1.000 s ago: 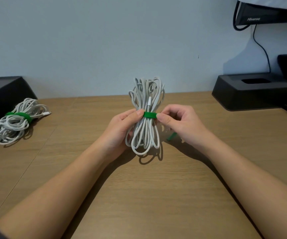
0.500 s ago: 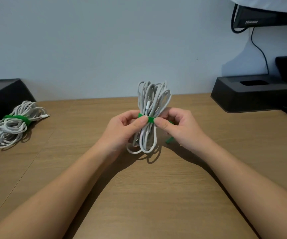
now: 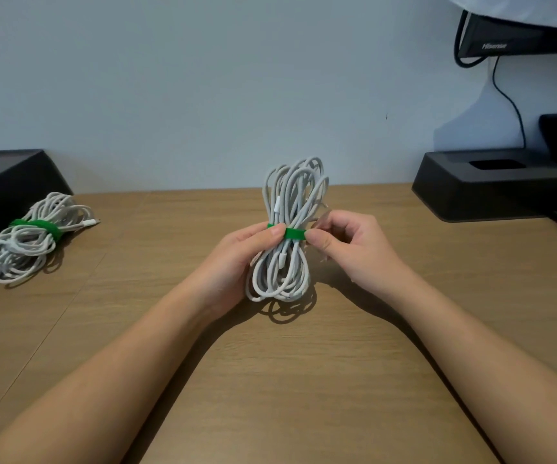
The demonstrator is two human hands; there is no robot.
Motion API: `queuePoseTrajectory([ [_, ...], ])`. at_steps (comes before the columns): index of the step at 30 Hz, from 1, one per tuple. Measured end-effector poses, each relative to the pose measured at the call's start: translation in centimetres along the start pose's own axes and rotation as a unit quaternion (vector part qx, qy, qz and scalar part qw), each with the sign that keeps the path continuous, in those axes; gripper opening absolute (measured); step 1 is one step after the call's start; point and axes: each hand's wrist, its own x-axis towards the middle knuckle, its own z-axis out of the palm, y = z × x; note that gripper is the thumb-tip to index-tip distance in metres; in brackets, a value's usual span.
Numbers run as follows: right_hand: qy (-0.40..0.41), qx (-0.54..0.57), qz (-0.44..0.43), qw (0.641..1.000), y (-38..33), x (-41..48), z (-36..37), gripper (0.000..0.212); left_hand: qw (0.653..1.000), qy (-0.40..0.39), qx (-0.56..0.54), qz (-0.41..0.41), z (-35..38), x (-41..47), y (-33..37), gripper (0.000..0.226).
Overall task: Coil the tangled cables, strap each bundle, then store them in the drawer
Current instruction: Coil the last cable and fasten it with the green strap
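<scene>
A coiled white cable bundle (image 3: 290, 202) stands upright over the middle of the wooden desk (image 3: 287, 380), its lower loops close to the surface. A green strap (image 3: 293, 234) circles its waist. My left hand (image 3: 237, 259) grips the bundle from the left, thumb pressed on the strap. My right hand (image 3: 354, 249) pinches the strap's right end between thumb and fingers. A second white bundle (image 3: 26, 242) lies at the far left, bound by its own green strap (image 3: 41, 226).
A black box (image 3: 6, 182) stands at the back left behind the bound bundle. A black stand (image 3: 491, 185) sits at the back right under a monitor (image 3: 518, 38) with a hanging black cord. No drawer shows in the head view.
The loose green strap tail seen below my right hand is no longer visible. The strap now lies flat round the bundle, and both hands have shifted slightly with it.
</scene>
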Motion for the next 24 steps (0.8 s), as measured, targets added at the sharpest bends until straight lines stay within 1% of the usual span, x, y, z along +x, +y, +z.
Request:
queuePoseTrajectory([
  [2, -0.004, 0.003, 0.0, 1.0, 0.02, -0.06, 0.02, 0.014, 1.0, 0.007, -0.01, 0.001, 0.0, -0.07, 0.05, 0.029],
  [6, -0.008, 0.036, -0.002, 0.999, -0.22, -0.1, -0.01, 0.012, 0.999, 0.049, -0.02, 0.01, -0.08, 0.09, -0.07, 0.037],
  [9, 0.004, 0.058, 0.0, 0.998, -0.19, -0.04, 0.05, 0.009, 0.998, 0.066, 0.004, 0.009, 0.25, 0.13, -0.14, 0.041],
  [11, 0.004, 0.051, -0.007, 0.999, -0.02, -0.04, 0.22, 0.009, 0.998, 0.063, 0.027, 0.012, 0.46, 0.17, -0.19, 0.042],
  [14, 0.019, 0.021, -0.005, 1.0, 0.23, 0.02, 0.3, 0.011, 0.997, 0.071, 0.024, 0.014, 0.61, 0.28, -0.35, 0.042],
  [18, 0.036, -0.001, 0.005, 0.999, 0.21, 0.12, -0.17, 0.009, 0.999, 0.045, -0.021, -0.002, 0.36, 0.35, -0.2, 0.039],
  [21, 0.037, 0.0, 0.011, 0.999, 0.07, 0.06, -0.23, 0.009, 0.999, 0.016, -0.032, -0.001, 0.15, 0.17, -0.07, 0.036],
  [24, 0.033, 0.023, 0.023, 0.999, -0.22, 0.03, -0.12, 0.008, 0.997, -0.004, -0.075, -0.005, -0.19, 0.07, -0.24, 0.031],
])
